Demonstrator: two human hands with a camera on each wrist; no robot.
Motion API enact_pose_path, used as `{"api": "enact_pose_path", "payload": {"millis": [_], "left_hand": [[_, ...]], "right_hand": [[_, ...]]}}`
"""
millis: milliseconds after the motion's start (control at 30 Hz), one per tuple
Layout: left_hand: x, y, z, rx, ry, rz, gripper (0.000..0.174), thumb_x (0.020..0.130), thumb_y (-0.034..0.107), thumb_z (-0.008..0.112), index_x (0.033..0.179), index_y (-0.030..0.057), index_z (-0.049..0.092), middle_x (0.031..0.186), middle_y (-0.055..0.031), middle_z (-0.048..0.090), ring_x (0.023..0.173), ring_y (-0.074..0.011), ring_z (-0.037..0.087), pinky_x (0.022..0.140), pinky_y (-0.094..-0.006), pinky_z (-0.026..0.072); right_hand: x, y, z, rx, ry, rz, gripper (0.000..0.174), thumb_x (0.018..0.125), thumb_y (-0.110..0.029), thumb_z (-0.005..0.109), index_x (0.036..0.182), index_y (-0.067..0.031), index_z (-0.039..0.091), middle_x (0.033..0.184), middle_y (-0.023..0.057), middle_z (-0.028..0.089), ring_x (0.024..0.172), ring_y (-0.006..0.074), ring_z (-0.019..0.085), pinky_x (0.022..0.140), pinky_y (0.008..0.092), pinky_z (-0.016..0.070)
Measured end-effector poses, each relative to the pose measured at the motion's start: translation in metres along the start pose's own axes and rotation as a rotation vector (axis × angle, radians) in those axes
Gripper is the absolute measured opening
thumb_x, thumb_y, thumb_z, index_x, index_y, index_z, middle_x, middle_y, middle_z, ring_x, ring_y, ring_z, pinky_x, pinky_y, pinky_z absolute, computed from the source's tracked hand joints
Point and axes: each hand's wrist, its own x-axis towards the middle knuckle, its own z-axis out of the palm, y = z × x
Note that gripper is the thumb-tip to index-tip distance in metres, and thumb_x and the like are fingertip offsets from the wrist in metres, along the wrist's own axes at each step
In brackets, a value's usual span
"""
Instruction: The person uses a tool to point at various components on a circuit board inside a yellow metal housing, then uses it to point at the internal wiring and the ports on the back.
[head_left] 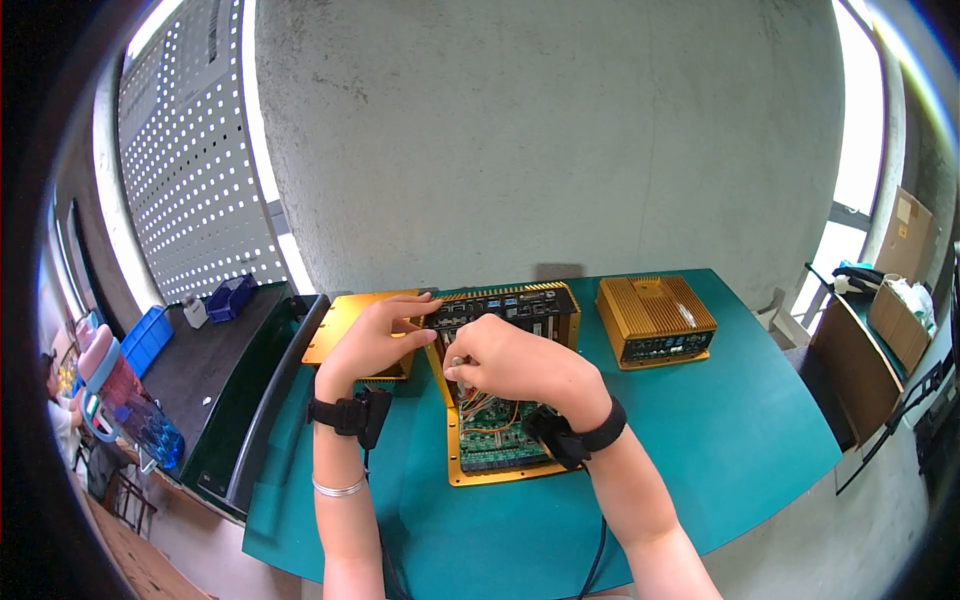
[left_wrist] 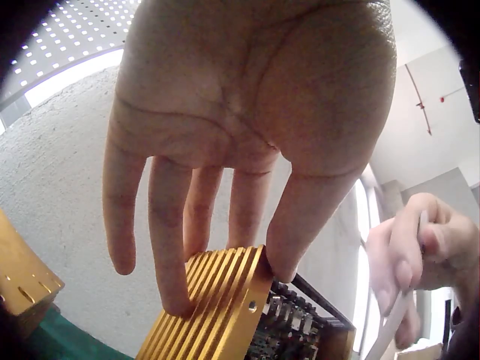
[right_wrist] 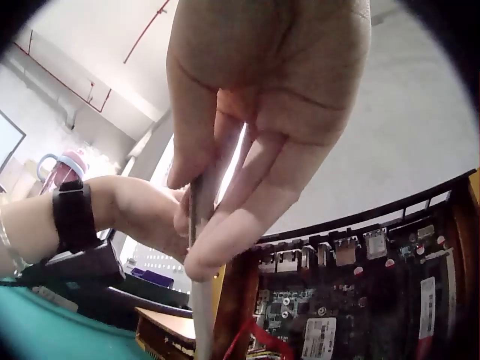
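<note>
An opened gold finned computer case [head_left: 572, 325] stands on edge on the table, with a black port panel along its top. In front of it, a green circuit board [head_left: 500, 445] lies on a gold plate, with coloured wires [head_left: 485, 408] at its back edge. My left hand [head_left: 365, 340] holds the case's left finned wall, fingers on the fins [left_wrist: 217, 300] and thumb at the inner edge. Between thumb and fingers, my right hand [head_left: 515, 360] pinches a slim, flat, pale tool [right_wrist: 201, 307], pointing down near the case's left inner wall. A red wire [right_wrist: 259, 334] shows beside it.
Another gold finned case [head_left: 655, 315] sits at the table's right. A gold cover [head_left: 350, 325] lies at the left, behind my left forearm. A dark bench [head_left: 235, 370] with blue bins [head_left: 147, 340] adjoins the table's left side. Cables hang from both wrist cameras.
</note>
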Motion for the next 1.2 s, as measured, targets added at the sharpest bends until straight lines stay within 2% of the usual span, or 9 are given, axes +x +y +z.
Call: {"api": "enact_pose_path", "payload": {"millis": [267,333,400,533,600,733,800,933,1200], "left_hand": [[0.003,-0.013,0.002,-0.071,0.005,0.073,0.047,0.085,0.019,0.072,0.128,0.0054,0.06,0.134,-0.0175,0.056,0.094,-0.0225,0.068,0.081,-0.0308,0.0543],[0.0,0.001,0.0,-0.039,0.002,-0.005,0.041,0.086,0.007,0.069,0.124,-0.003,0.059,0.109,-0.0126,0.068,0.092,-0.0162,0.065,0.084,-0.0298,0.052],[0.0,0.003,0.001,-0.041,0.007,0.001,0.041,0.086,0.007,0.069,0.124,-0.0026,0.059,0.109,-0.0124,0.068,0.093,-0.0163,0.065,0.083,-0.0296,0.052],[0.001,-0.002,0.002,-0.031,0.01,-0.003,0.04,0.086,0.006,0.068,0.124,-0.0012,0.06,0.111,-0.0117,0.068,0.093,-0.0165,0.065,0.084,-0.0296,0.0519],[0.001,-0.002,0.002,-0.04,0.011,-0.006,0.04,0.086,0.006,0.068,0.124,-0.0008,0.06,0.112,-0.0118,0.068,0.094,-0.0166,0.065,0.085,-0.0297,0.0519],[0.002,-0.005,0.003,-0.042,0.024,0.011,0.042,0.086,0.007,0.069,0.126,0.0007,0.06,0.115,-0.0123,0.067,0.095,-0.0172,0.065,0.088,-0.0303,0.0519],[0.002,-0.004,0.003,-0.036,0.018,0.008,0.042,0.086,0.008,0.069,0.126,0.0013,0.06,0.118,-0.0127,0.066,0.095,-0.0173,0.065,0.088,-0.0303,0.0522],[0.004,-0.012,0.002,0.001,-0.001,0.027,0.048,0.086,0.021,0.071,0.131,0.0077,0.058,0.137,-0.0184,0.053,0.098,-0.0238,0.067,0.085,-0.0323,0.0538],[0.001,-0.005,0.001,0.001,0.008,0.024,0.048,0.086,0.02,0.07,0.131,0.0078,0.059,0.137,-0.0176,0.054,0.098,-0.0233,0.067,0.086,-0.0321,0.0533]], "right_hand": [[-0.001,-0.006,-0.013,-0.004,0.468,-0.306,0.02,0.088,-0.014,0.061,0.09,0.005,0.066,0.078,0.0165,0.063,0.06,0.0263,0.058,0.062,0.0355,0.0469],[-0.003,-0.011,-0.017,0.069,0.467,-0.24,0.019,0.088,-0.013,0.062,0.091,0.0054,0.066,0.077,0.0161,0.063,0.06,0.0232,0.058,0.059,0.0338,0.0454],[-0.002,-0.008,-0.017,0.069,0.53,-0.193,0.02,0.089,-0.013,0.062,0.092,0.0056,0.066,0.076,0.0156,0.062,0.06,0.0215,0.058,0.058,0.0323,0.0451],[0.001,-0.003,-0.013,0.121,0.522,-0.208,0.021,0.089,-0.015,0.062,0.093,0.0057,0.066,0.077,0.0156,0.063,0.06,0.0212,0.058,0.058,0.0325,0.0451],[0.002,-0.003,-0.011,0.12,0.495,-0.215,0.02,0.088,-0.012,0.06,0.086,0.0063,0.065,0.076,0.023,0.062,0.07,0.0384,0.06,0.065,0.042,0.0476],[0.003,0.0,-0.009,0.081,0.474,-0.218,0.02,0.087,-0.012,0.06,0.084,0.0063,0.065,0.076,0.0235,0.063,0.072,0.0391,0.061,0.066,0.0423,0.0482],[0.004,0.005,-0.008,0.062,0.405,-0.2,0.022,0.089,-0.016,0.061,0.089,0.0058,0.067,0.072,0.0163,0.062,0.061,0.0257,0.057,0.062,0.0345,0.0469],[0.005,0.008,-0.006,0.088,0.361,-0.184,0.022,0.089,-0.015,0.061,0.088,0.0058,0.067,0.073,0.0168,0.063,0.062,0.0272,0.057,0.063,0.035,0.0471],[0.003,0.016,0.003,0.039,0.288,-0.225,0.021,0.087,-0.015,0.061,0.089,0.0047,0.068,0.075,0.0185,0.064,0.067,0.0309,0.062,0.066,0.0368,0.0496]]}}
